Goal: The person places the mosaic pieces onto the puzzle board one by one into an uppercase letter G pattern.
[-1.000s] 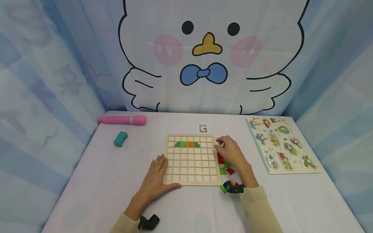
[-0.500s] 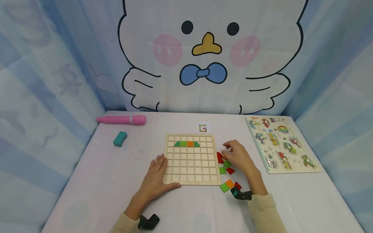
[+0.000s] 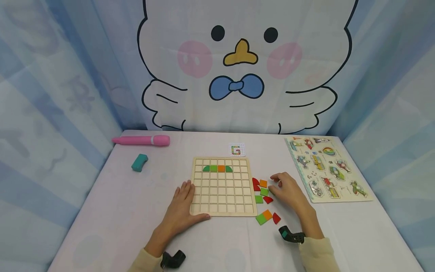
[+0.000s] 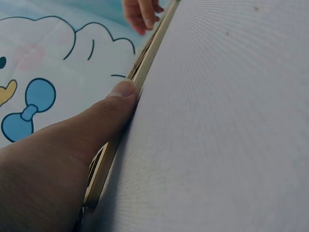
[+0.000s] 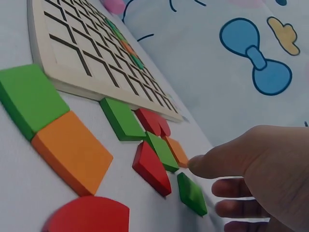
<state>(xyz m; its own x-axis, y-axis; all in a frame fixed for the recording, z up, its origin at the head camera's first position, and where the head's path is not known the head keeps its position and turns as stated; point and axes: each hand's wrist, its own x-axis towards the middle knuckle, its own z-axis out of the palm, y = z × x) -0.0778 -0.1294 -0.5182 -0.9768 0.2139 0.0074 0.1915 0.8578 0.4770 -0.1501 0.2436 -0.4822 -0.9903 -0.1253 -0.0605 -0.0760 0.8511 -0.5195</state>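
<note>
My left hand (image 3: pixel 181 200) lies with straight fingers along the left edge of a wooden grid board (image 3: pixel 222 190); its thumb (image 4: pixel 120 94) rests against the near edge. One row of the board holds a green curved tile (image 3: pixel 206 169), a green square, an orange square and another green curved tile. Right of the tile pile hovers my right hand (image 3: pixel 289 190), fingers loosely bent and thumb apart. In the right wrist view its thumb tip overlaps the area beside an orange tile (image 5: pixel 176 151), and a green tile (image 5: pixel 192 194) shows by the fingertips; nothing is visibly pinched.
Loose red tiles (image 3: pixel 267 200), green and orange ones lie along the board's right edge. A small pattern card (image 3: pixel 236 150) is behind the board. A picture puzzle board (image 3: pixel 327 170) lies at right; a pink pen-shaped object (image 3: pixel 141 140) and a teal block (image 3: pixel 139 163) at left.
My right hand has moved right and toward me, away from the board's edge, uncovering an orange tile and others in the pile. My left hand has stayed put.
</note>
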